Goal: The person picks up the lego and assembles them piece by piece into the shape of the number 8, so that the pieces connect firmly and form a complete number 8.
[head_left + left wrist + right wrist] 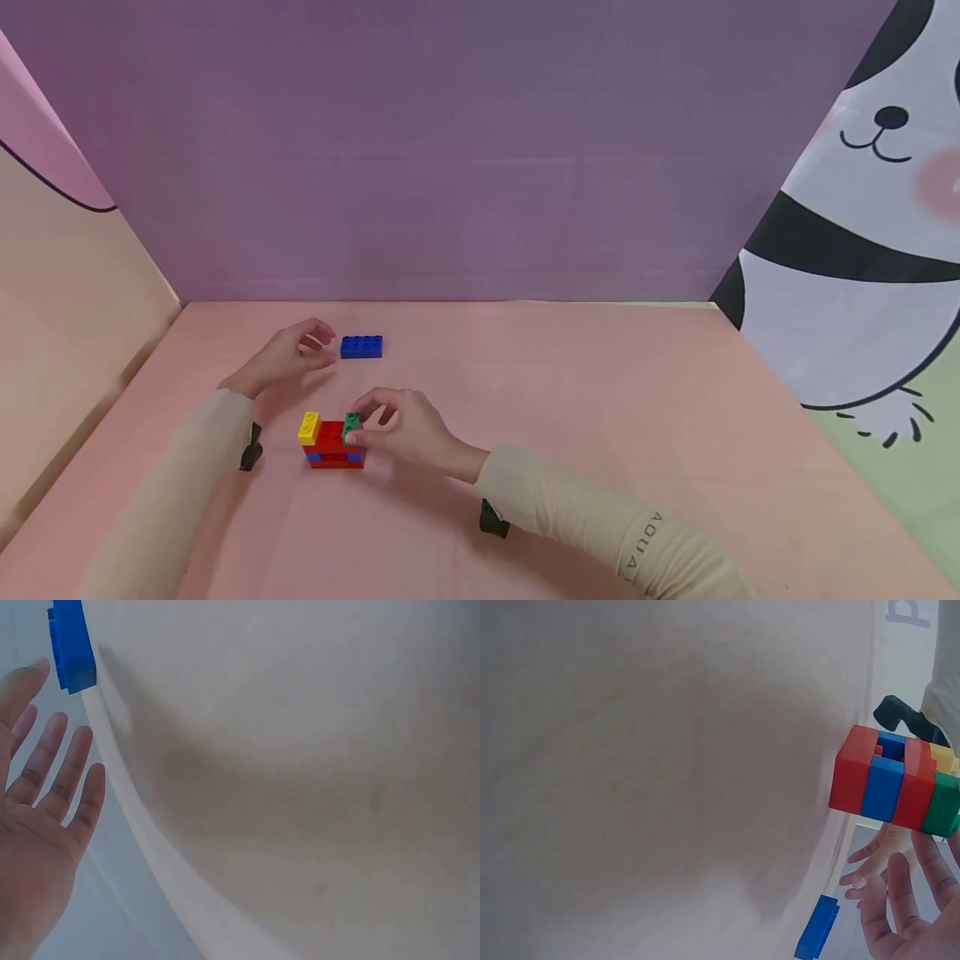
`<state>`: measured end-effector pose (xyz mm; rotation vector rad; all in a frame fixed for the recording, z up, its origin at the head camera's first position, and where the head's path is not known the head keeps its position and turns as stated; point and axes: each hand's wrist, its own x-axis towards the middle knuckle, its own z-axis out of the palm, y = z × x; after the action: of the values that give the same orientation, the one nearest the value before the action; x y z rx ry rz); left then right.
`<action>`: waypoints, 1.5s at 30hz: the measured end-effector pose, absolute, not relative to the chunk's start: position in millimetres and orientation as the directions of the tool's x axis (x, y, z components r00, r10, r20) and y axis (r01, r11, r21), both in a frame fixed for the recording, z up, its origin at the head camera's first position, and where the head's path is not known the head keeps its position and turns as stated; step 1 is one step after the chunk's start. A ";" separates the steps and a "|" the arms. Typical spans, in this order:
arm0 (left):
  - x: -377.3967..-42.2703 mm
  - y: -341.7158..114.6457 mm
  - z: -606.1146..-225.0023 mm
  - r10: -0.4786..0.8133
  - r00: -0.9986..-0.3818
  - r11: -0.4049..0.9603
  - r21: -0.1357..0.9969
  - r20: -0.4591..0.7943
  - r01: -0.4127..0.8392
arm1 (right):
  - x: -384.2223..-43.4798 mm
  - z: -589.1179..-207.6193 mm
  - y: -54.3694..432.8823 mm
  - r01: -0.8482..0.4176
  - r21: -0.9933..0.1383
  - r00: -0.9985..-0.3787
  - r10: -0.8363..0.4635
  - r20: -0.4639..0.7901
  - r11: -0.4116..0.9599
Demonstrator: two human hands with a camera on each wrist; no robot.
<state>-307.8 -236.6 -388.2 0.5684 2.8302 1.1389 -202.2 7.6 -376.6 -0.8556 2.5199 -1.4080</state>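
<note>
A stack of toy building bricks stands on the pink table: a lower red brick (853,769), small blue bricks (883,787) at the ends and an upper red brick (331,435). On its left end sits a yellow brick (309,428). My right hand (414,429) pinches a green brick (351,426) between thumb and forefinger at the right end of the top; in the right wrist view it sits flush against the upper red brick. Farther back, my left hand (288,357) holds nothing, its fingers loosely bent just left of a loose blue brick (362,347).
The pink table (600,400) runs back to a purple wall (450,150). At the right stands a panel with a panda drawing (847,325), at the left a beige panel (67,292). Dark wrist devices (493,518) hang below both sleeves.
</note>
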 end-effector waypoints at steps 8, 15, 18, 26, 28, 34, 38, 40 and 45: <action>-315.4 -240.7 -389.2 0.303 -0.952 0.694 0.672 0.054 0.259 | -201.3 -377.4 6.3 -0.395 -0.825 -0.840 -0.522 0.146 0.405; -316.7 -239.1 -390.1 0.311 -0.949 0.679 0.689 0.046 0.256 | -199.8 -379.1 4.5 -0.378 -0.833 -0.844 -0.520 0.131 0.404; -318.1 -236.6 -390.7 0.318 -0.946 0.666 0.697 0.055 0.264 | -199.7 -378.3 4.7 -0.383 -0.833 -0.842 -0.522 0.136 0.399; -321.9 -230.2 -396.4 0.291 -0.957 0.671 0.709 0.017 0.217 | -200.1 -377.8 5.3 -0.393 -0.834 -0.837 -0.527 0.150 0.387; -322.0 -228.4 -397.2 0.290 -0.957 0.676 0.705 0.013 0.215 | -200.2 -378.1 5.3 -0.394 -0.833 -0.837 -0.526 0.151 0.388; -322.5 -224.1 -395.9 0.311 -0.950 0.688 0.684 0.024 0.242 | -199.4 -377.6 5.9 -0.389 -0.834 -0.841 -0.521 0.148 0.392; -322.1 -221.4 -393.2 0.315 -0.949 0.687 0.685 0.019 0.242 | -199.1 -376.7 5.7 -0.383 -0.834 -0.843 -0.520 0.139 0.398; -321.6 -220.2 -392.2 0.307 -0.951 0.692 0.684 0.011 0.232 | -199.2 -376.5 5.5 -0.381 -0.833 -0.844 -0.519 0.136 0.401; -321.7 -218.3 -393.6 0.297 -0.955 0.711 0.668 -0.003 0.219 | -198.9 -376.3 5.6 -0.385 -0.830 -0.844 -0.518 0.139 0.403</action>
<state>-321.7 -218.3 -393.6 0.4246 2.8028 1.0731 -198.9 5.6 -376.3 -0.8137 2.5106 -1.4275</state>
